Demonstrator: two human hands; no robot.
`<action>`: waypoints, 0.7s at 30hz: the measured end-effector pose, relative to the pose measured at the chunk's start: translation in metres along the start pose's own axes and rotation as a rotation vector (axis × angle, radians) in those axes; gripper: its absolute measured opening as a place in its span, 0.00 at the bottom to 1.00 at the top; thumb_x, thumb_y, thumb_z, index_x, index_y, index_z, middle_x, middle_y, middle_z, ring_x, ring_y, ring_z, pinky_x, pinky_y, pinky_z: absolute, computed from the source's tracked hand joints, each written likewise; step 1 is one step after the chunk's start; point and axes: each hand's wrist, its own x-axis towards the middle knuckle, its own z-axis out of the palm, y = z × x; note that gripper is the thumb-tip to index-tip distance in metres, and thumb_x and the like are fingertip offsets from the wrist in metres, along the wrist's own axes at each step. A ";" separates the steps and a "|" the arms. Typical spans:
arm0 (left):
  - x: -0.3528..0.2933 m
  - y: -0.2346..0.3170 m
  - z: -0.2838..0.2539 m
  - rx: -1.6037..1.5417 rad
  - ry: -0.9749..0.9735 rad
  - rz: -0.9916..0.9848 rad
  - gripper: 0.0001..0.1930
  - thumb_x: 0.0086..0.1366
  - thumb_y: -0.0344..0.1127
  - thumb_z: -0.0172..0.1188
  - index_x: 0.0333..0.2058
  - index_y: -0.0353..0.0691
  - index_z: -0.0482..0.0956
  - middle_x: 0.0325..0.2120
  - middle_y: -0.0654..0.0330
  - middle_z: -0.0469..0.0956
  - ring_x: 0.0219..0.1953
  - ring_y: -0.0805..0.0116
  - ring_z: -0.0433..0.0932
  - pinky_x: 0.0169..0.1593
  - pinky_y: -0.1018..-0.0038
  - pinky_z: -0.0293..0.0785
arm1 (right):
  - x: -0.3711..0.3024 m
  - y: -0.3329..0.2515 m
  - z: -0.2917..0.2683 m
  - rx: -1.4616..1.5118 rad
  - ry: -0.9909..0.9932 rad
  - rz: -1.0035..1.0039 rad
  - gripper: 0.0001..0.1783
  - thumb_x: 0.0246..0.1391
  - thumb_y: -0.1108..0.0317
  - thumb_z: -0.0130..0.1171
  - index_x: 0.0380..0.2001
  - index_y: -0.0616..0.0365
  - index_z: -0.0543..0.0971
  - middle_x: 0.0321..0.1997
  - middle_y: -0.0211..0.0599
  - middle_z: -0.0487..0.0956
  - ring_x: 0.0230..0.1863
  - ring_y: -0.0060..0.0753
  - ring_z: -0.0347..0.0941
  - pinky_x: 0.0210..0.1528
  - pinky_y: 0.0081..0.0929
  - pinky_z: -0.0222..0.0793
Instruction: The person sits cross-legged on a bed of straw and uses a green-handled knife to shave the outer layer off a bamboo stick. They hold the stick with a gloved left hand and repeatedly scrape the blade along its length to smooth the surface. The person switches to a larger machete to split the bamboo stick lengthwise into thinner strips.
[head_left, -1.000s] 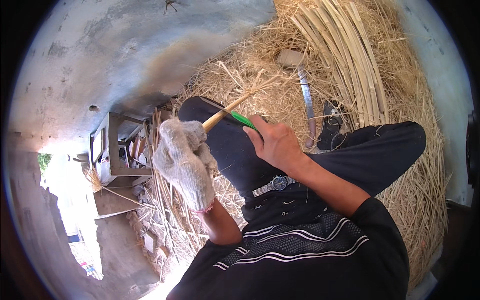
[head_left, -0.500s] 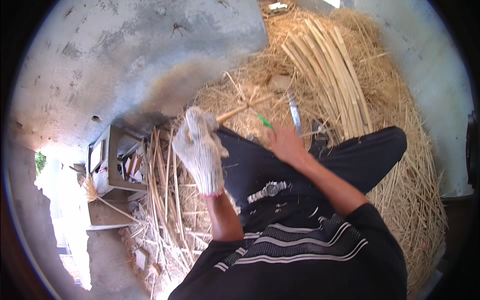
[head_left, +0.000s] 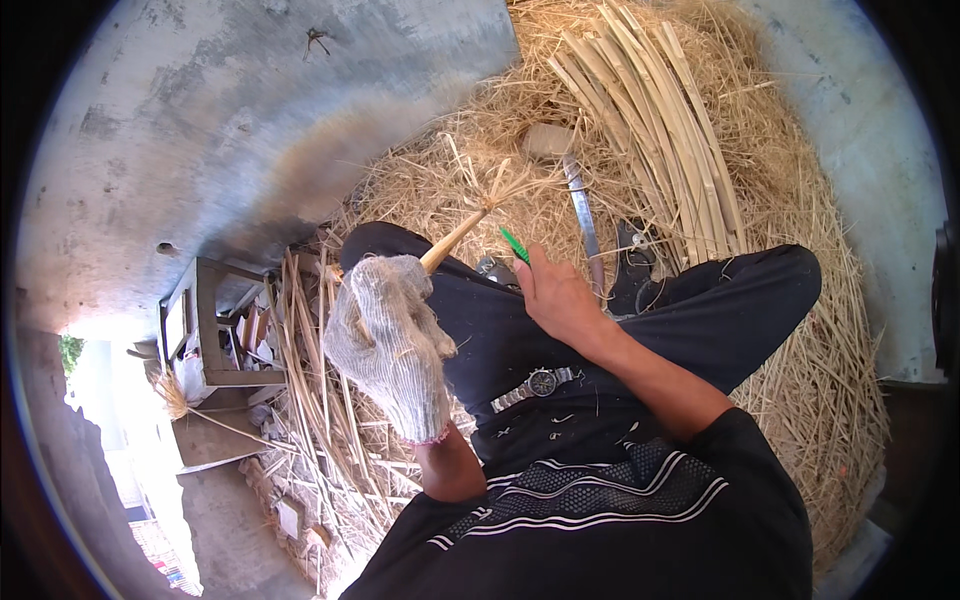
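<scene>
My left hand [head_left: 388, 335], in a pale knitted glove, is closed around a thin tan stick [head_left: 455, 240]. The stick slants up and away to the right, and thin curled shavings [head_left: 500, 188] fan out at its far end. My bare right hand [head_left: 563, 298] grips a slim green pointed tool [head_left: 514, 244], whose tip is a little to the right of the stick and apart from it. What kind of tool it is, I cannot make out. Both hands are above my dark trousers.
A long-bladed knife [head_left: 580, 208] lies on the straw beside a brownish block [head_left: 549, 141]. Long split strips [head_left: 660, 130] are bundled at far right. A wristwatch [head_left: 540, 384] rests on my lap. To the left stand an open box-like cabinet [head_left: 215, 375] and loose canes [head_left: 300, 330].
My gloved left hand has drawn back toward me, and more of the stick and its fanned shavings show. My right hand keeps its grip on the green tool. The whole view has shifted slightly.
</scene>
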 end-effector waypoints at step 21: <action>0.006 -0.003 -0.007 -0.007 0.100 -0.044 0.20 0.74 0.41 0.50 0.24 0.35 0.71 0.23 0.53 0.77 0.08 0.80 0.61 0.10 0.84 0.50 | 0.006 0.011 0.017 0.006 -0.075 0.009 0.15 0.66 0.56 0.50 0.37 0.58 0.70 0.16 0.52 0.74 0.17 0.63 0.74 0.20 0.52 0.71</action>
